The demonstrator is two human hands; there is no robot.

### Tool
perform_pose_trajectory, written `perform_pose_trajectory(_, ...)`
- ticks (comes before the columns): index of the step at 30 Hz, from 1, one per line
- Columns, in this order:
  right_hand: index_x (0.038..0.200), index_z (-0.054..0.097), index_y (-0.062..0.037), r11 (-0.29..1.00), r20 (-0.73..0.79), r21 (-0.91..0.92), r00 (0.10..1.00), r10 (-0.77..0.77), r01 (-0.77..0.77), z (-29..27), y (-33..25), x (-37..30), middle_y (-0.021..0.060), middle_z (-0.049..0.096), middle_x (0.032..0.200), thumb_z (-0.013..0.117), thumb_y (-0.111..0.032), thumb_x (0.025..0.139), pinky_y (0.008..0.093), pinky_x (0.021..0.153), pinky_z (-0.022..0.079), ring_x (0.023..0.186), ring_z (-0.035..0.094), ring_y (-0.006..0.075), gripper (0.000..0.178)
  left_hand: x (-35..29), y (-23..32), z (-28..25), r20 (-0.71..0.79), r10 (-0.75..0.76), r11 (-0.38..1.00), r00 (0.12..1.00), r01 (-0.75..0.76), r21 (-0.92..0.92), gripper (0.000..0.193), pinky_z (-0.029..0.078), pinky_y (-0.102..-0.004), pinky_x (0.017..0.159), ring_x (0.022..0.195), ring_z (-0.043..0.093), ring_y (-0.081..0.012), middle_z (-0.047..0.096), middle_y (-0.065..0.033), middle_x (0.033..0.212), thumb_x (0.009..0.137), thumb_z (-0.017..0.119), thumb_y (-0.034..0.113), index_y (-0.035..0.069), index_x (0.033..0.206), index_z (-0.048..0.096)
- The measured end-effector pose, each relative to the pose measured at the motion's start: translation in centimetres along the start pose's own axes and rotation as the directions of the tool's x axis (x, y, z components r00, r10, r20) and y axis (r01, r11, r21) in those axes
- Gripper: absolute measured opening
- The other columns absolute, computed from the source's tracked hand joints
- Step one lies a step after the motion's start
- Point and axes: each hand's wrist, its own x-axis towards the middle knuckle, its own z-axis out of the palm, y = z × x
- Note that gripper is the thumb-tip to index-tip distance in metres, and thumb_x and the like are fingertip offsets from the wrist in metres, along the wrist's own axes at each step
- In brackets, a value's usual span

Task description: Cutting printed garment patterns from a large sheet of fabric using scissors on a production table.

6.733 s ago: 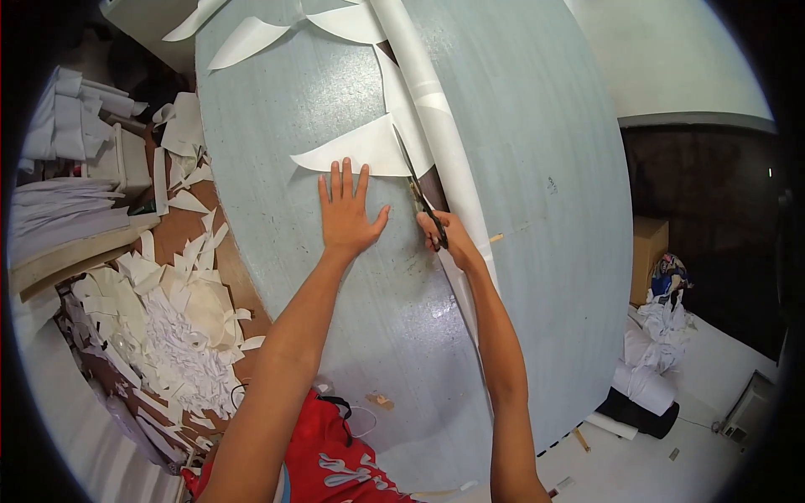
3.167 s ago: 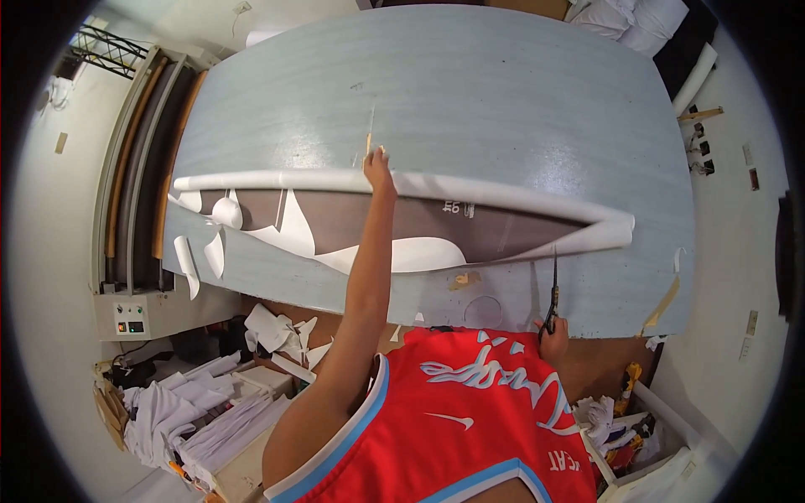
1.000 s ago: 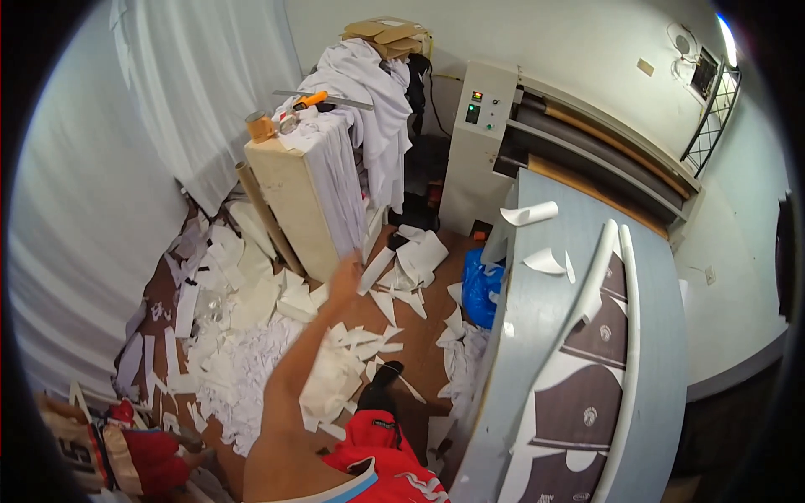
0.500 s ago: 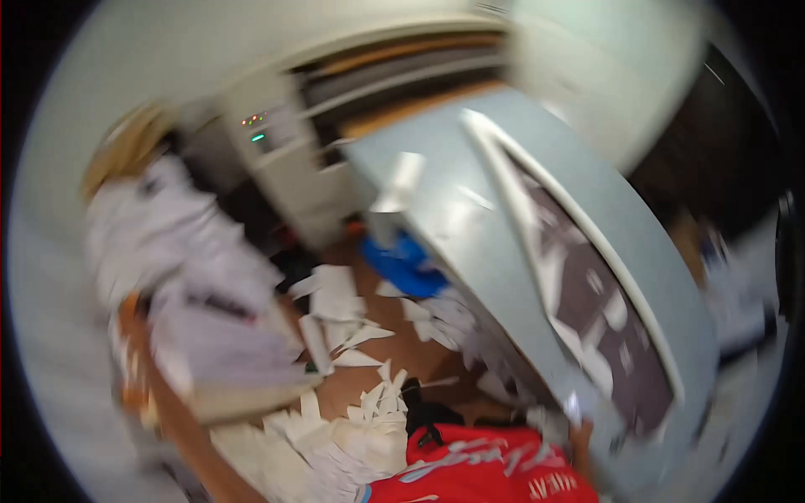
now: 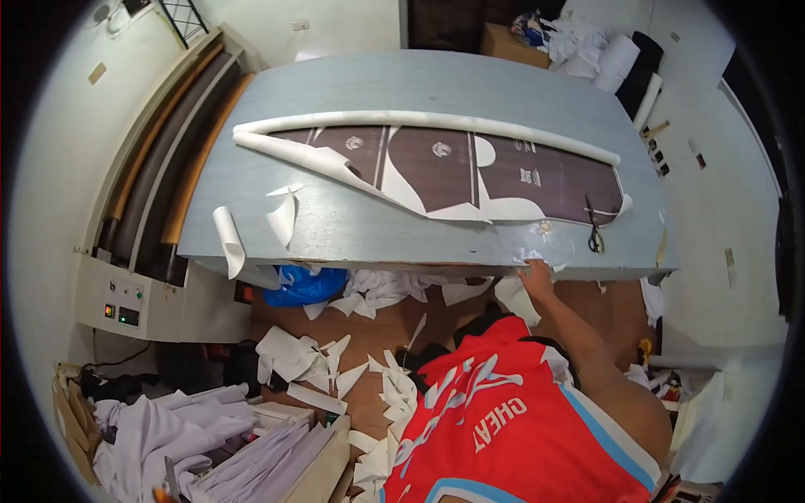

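Observation:
My right hand (image 5: 537,277) reaches to the near edge of the blue-grey table (image 5: 377,243). Its fingers are partly bent and rest at the edge, beside a small shiny clear patch (image 5: 528,254); no held object can be made out. On the tabletop, dark printed sheets (image 5: 428,163) lie with white cut-out paper pieces (image 5: 402,180) and a long white paper roll (image 5: 419,118) along the far side. Scissors (image 5: 595,239) with dark handles lie on the right end of the sheets, close to my right hand. My left hand is not in view.
A roller press (image 5: 159,168) with a lit control panel stands at the left. Paper scraps (image 5: 293,356) and a blue plastic bag (image 5: 302,285) lie on the brown floor (image 5: 465,314). White fabric (image 5: 168,432) is heaped at lower left. A cardboard box (image 5: 511,50) stands behind the table.
My view has swung and levelled, so the table now spans the picture's upper half. My left arm has left the view. My right hand remains at the table's edge.

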Motion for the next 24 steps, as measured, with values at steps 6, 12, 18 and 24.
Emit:
perform_pose_trajectory(6,0.124,0.054,-0.0026,0.989,-0.045,0.122,0.996,-0.075,0.080,-0.8,0.6,2.6,0.0218,0.051,0.126,0.066,-0.029,0.085,0.0464,0.103,0.037,0.120,0.045,0.0391,0.049,8.2,42.9,-9.6,0.505,0.123,-0.367,0.854,0.512,-0.777,0.027,0.057,-0.0325,0.082,0.106,0.061,-0.0250,0.065,-0.0167,0.106,0.088,0.060,0.014,-0.008,0.104,0.063)
perform_pose_trajectory(12,0.130,0.052,-0.0048,0.973,-0.060,0.089,0.977,-0.206,0.211,0.5,4.5,6.7,0.0222,0.044,0.138,0.066,-0.035,0.084,0.0461,0.108,0.033,0.131,0.038,0.0391,0.057,18.0,74.0,-30.3,0.000,0.507,-0.365,0.862,0.215,-0.906,0.051,0.041,-0.0401,0.080,0.090,0.055,-0.0282,0.060,-0.0109,0.095,0.071,0.078,0.014,0.016,0.120,0.065)
perform_pose_trajectory(18,0.142,0.042,-0.0103,0.956,-0.022,0.018,0.956,-0.292,0.292,0.5,7.8,10.5,0.0206,0.030,0.149,0.066,-0.047,0.083,0.0512,0.113,0.024,0.138,0.027,0.0392,0.073,15.7,96.9,-36.0,-0.182,0.639,-0.242,0.748,-0.029,-0.970,0.049,0.038,-0.0397,0.085,0.097,0.053,-0.0240,0.057,-0.0058,0.092,0.072,0.076,0.022,0.023,0.120,0.065)
perform_pose_trajectory(24,0.141,0.039,-0.0065,0.937,0.034,0.067,0.938,-0.345,0.343,0.5,9.9,13.0,0.0208,0.029,0.149,0.065,-0.049,0.082,0.0532,0.114,0.019,0.139,0.025,0.0388,0.077,16.1,107.7,-36.8,-0.153,0.688,-0.156,0.709,-0.061,-0.986,0.046,0.037,-0.0402,0.090,0.101,0.052,-0.0245,0.057,-0.0069,0.098,0.075,0.072,0.024,0.022,0.121,0.064)
